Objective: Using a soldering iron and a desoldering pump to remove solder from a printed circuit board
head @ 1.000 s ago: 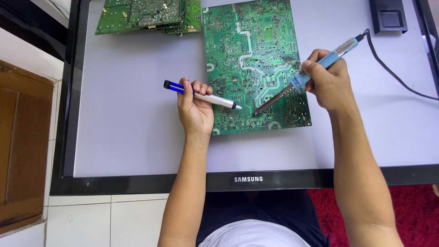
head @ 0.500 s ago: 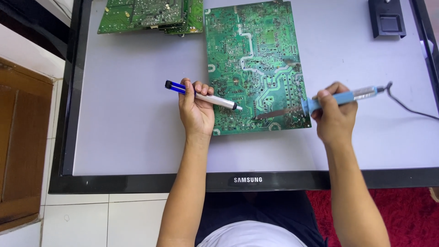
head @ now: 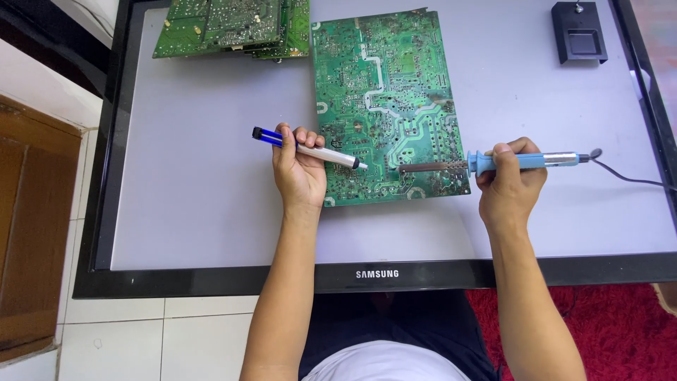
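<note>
Centrally, green circuit board [head: 384, 106] on flat monitor [head: 176, 176]; left hand [head: 300, 169] fingers wrapped around solder sucker [head: 310, 149], right hand [head: 511, 187] clasping soldering iron [head: 493, 162]. Stacked boards [head: 233, 25] cut off at top; black stand [head: 578, 32] at top right.

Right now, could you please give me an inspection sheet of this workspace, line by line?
Surface: a flat screen lying face up serves as the bench; pale panel, black frame.
Job's things: a large green circuit board lies solder side up; the soldering iron lies nearly flat with its tip over the board's lower edge; the solder sucker points its nozzle at the board.
Clutter: a stack of smaller circuit boards at the top; a black stand at top right.
Grippers: left hand grips the solder sucker; right hand grips the soldering iron.
Cables: the iron's cord runs off to the right.
Surroundings: white floor tiles, a wooden cabinet, a red rug.
</note>
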